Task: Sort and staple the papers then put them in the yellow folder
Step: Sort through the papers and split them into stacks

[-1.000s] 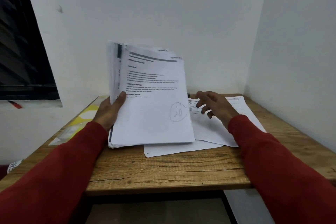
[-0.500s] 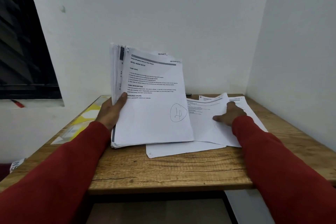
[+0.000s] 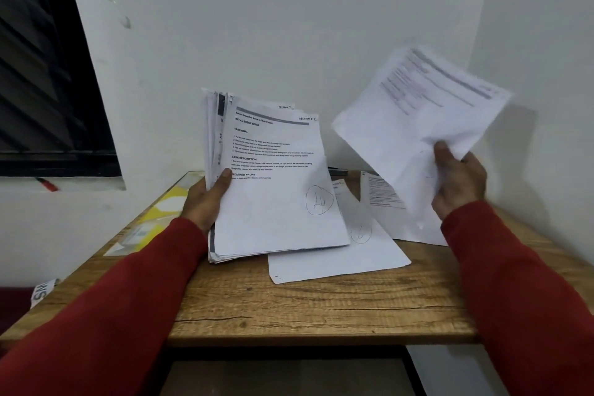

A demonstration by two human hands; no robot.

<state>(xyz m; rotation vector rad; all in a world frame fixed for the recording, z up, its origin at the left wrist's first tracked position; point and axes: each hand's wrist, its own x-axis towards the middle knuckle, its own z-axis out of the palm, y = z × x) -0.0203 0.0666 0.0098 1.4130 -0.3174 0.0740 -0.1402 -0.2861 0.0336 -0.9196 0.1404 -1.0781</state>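
While the left hand grips a thick stack of papers by its left edge, thumb on top, the right hand pinches a blurry loose sheet at its bottom corner, up off the table. Yellow folder lies flat just left of the stack.

Left hand grips low, right hand raised, fingers curled, pinching.

Raised sheet in right hand: motion-blurred, print unreadable. Yellow folder partly hidden behind left hand. Lower frame edge cuts both sleeves.
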